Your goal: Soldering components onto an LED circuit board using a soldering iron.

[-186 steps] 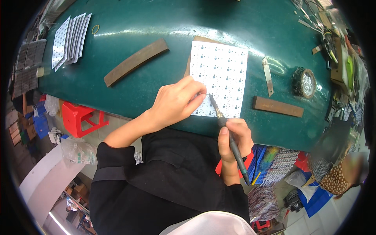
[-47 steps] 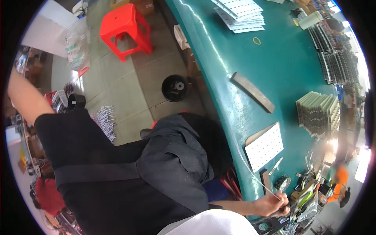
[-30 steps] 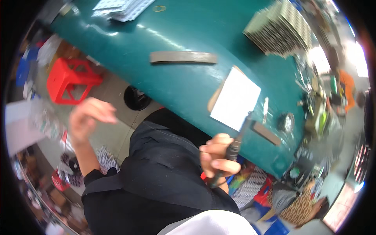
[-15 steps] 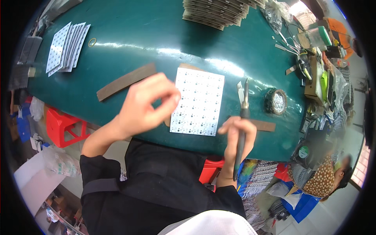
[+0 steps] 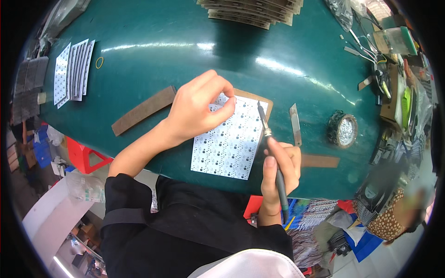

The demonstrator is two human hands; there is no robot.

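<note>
A white circuit board panel [image 5: 227, 148] with rows of dark dots lies tilted on a thin brown board [image 5: 262, 100] at the table's near edge. Over the panel's upper left my left hand [image 5: 197, 109] is closed in a pinch; what its fingertips hold, if anything, I cannot make out. A soldering iron [image 5: 281, 187] is gripped like a pen in my right hand [image 5: 286, 167]. Its metal tip points away from me, over or at the panel's upper right corner; contact cannot be told.
Brown strips lie left [image 5: 143, 111] and right [image 5: 320, 161] of the panel. A flat metal blade [image 5: 295, 124] and a round dark tin [image 5: 344, 130] with shiny contents sit rightward. Stacked panels stand far left [image 5: 76, 72] and at the back [image 5: 252, 13]. Cables and a jar [image 5: 394, 41] crowd the right.
My left hand has moved right over the panel. The iron has swung left, its tip now at the panel's upper right corner. The panel is more tilted, and the view has shifted.
</note>
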